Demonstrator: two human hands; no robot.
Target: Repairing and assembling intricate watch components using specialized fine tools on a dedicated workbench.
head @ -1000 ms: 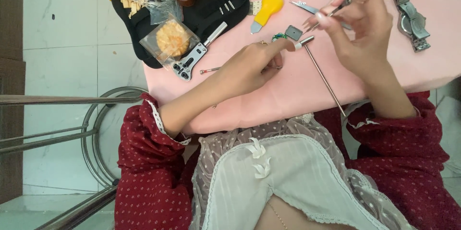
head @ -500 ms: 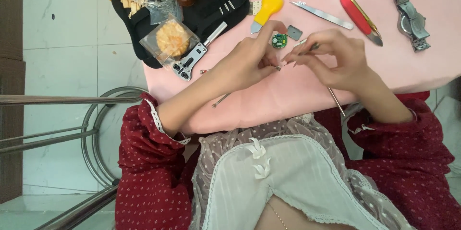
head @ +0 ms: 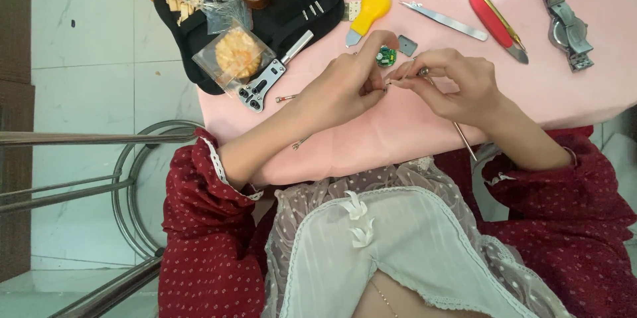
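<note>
Green and round, a small watch movement [head: 386,57] lies on the pink tabletop [head: 584,92], just beyond the fingertips of both hands. The left hand [head: 345,89] pinches something too tiny to tell, its fingers pressed together. The right hand [head: 458,85] pinches a thin metal rod [head: 464,140], which slants down past the tabletop edge. Farther out lie a yellow-handled tool [head: 368,12], flat steel tweezers [head: 444,20], a red-handled knife [head: 494,26] and a metal wristwatch [head: 569,29]. On the left, a black pouch [head: 285,12] carries a clear bag with an orange disc [head: 237,54]. The floor [head: 79,19] is pale glossy tile.
</note>
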